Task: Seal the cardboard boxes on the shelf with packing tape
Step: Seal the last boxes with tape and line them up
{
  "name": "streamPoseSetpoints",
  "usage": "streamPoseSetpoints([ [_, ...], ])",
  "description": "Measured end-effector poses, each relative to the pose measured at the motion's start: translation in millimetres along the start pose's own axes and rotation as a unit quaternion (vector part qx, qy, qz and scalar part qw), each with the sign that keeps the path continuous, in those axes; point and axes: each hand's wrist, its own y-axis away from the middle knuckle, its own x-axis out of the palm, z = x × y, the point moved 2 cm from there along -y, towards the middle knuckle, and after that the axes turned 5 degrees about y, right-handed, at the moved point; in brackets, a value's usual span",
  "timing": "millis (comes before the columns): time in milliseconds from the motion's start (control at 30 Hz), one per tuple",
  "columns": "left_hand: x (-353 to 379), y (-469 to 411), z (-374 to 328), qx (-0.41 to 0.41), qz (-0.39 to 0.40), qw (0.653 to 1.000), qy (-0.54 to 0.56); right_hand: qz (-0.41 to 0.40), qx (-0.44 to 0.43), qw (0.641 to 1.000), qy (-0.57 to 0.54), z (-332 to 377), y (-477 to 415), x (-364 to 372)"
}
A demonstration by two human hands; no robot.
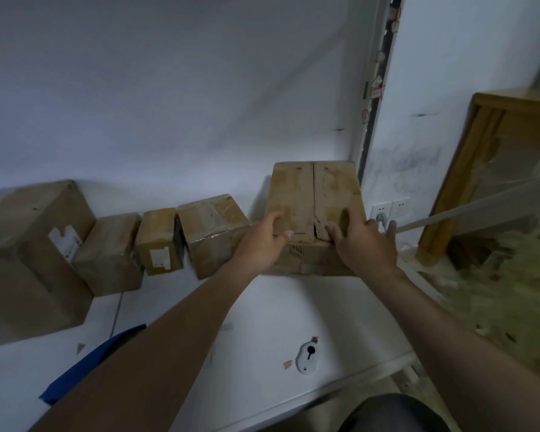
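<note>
A brown cardboard box stands on the white shelf surface against the wall, its two top flaps meeting along a middle seam. My left hand rests on the near edge of the left flap, fingers spread and thumb pointing toward the seam. My right hand presses flat on the right flap near the front corner. No tape roll is visible in either hand.
Several other cardboard boxes line the wall to the left, the largest box at the far left. A white tape dispenser-like object and a blue sheet lie on the surface. A wooden frame and wall sockets are at right.
</note>
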Motion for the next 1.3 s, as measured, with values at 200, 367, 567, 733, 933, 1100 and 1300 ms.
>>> streamPoseSetpoints([
  [200,-69,24,-24,0.034,-0.053,0.997,-0.04,-0.014,-0.006,0.997,-0.081,55,10,-50],
  [367,-135,64,-39,0.057,-0.119,0.986,-0.098,-0.019,-0.044,0.982,-0.184,101,34,-83],
  [567,-213,139,-38,0.044,-0.165,0.975,-0.141,-0.024,-0.109,0.97,-0.216,166,86,-111],
  [733,-274,227,-28,0.017,-0.219,0.963,-0.154,-0.012,-0.168,0.955,-0.246,232,145,-123],
  [933,-348,342,-11,-0.061,-0.332,0.931,-0.142,0.028,-0.277,0.913,-0.297,330,221,-130],
  [1100,-383,418,17,-0.213,-0.417,0.874,-0.128,0.127,-0.384,0.864,-0.301,385,278,-118],
  [1300,-371,471,77,-0.35,-0.353,0.863,-0.088,0.229,-0.478,0.816,-0.231,417,307,-77],
])
